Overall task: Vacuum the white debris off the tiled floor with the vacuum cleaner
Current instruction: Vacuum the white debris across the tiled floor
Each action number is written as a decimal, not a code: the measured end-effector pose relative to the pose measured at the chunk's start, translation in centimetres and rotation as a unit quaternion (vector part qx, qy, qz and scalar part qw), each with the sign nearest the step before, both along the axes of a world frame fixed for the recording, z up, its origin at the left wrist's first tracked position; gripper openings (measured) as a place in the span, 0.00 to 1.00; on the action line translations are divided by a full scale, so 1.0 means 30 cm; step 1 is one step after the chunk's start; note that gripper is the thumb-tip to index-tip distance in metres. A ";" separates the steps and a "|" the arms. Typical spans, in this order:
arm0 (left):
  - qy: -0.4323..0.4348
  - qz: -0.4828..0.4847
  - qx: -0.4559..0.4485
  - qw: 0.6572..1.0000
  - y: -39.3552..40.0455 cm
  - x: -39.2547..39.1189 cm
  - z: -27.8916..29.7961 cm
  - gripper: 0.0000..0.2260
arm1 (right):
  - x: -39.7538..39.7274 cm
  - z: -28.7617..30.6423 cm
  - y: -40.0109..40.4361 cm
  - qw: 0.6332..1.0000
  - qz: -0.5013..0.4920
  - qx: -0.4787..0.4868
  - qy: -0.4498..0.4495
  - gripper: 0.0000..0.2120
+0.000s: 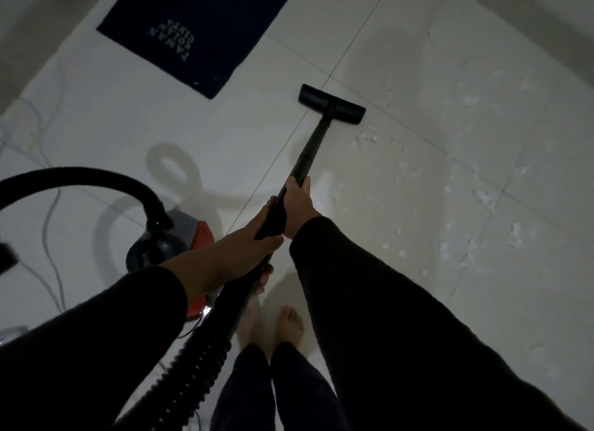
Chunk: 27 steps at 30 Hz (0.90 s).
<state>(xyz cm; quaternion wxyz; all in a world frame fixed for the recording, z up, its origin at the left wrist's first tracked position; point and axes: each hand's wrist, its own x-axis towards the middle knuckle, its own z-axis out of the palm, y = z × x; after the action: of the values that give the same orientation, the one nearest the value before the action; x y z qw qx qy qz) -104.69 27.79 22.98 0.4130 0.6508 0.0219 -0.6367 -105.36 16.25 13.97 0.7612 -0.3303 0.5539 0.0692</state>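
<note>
Both of my hands hold the black vacuum wand. My right hand grips it further down the tube, and my left hand grips the handle end just behind. The flat black floor head rests on the white tiled floor ahead, across a grout line. White debris lies scattered over the tiles to the right of the head and wand. The ribbed black hose runs from the handle down past my left arm. The red and dark vacuum body sits on the floor at my left.
A dark blue mat with white lettering lies ahead to the left of the floor head. Thin white cables trail over the tiles at the left. My bare feet stand below the wand. Walls close the room at the far left and far right.
</note>
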 end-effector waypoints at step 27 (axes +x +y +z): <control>-0.026 -0.071 -0.029 0.997 -0.672 0.888 -0.101 0.25 | 0.862 -0.098 -0.685 0.994 -0.090 -0.044 0.032 0.24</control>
<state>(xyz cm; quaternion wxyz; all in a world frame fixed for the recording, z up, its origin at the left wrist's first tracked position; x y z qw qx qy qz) -78.05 7.62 19.96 0.3857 0.6548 -0.0532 -0.6478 -79.51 -4.31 11.03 0.7305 -0.3099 0.6083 -0.0140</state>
